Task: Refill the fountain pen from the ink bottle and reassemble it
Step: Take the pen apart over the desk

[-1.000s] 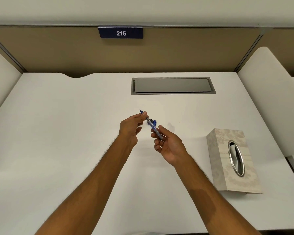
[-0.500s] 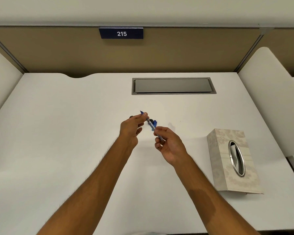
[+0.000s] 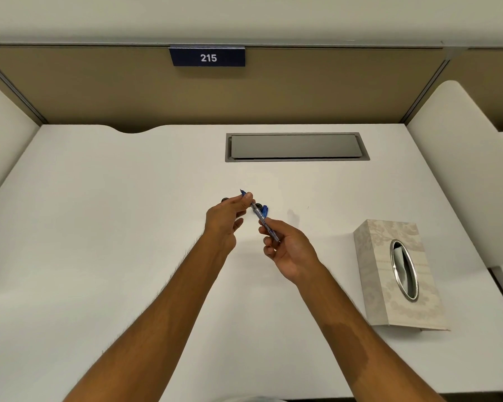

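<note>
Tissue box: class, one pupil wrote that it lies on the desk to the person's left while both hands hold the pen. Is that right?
Not quite. The head view shows the tissue box lying on the desk to the person's right, not left. The rest stands: left hand and right hand both hold the pen.
</note>
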